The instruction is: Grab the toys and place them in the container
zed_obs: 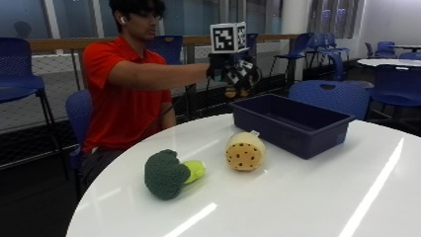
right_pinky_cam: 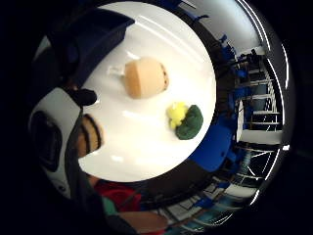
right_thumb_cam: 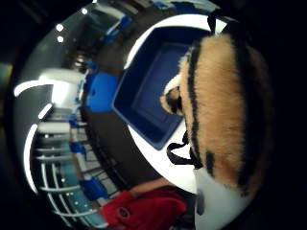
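A: Where is the hand?

B: Raised in the air above the table, over the near end of the bin, at the side where the person sits. Its fingers curl round a striped tiger, which hangs below the glove.

A: Does the tiger touch the bin?

B: No. From the outside view it hangs well above the rim, with clear air between. The thumb-side view shows the tiger filling much of the picture, close against the palm, and the bin's open inside beside it.

A: And the bin itself?

B: Dark blue, rectangular, open on top, standing near the far edge of the round white table. I can see nothing inside it. Its near long wall faces the two toys left on the table.

A: Which toys?

B: A broccoli, lying on its side, green head toward the table's edge nearest the person, its yellow stalk pointing to a tan toy. The tan toy has dark dots on its flat end and lies just beside the broccoli, apart from it, between it and the bin. It does not touch the bin.

A: Room around them?

B: Bare white top on every side of both toys, with a wide stretch at the near side. The broccoli lies near the table's edge, not over it. The little-finger view shows the same two toys apart on the white top.
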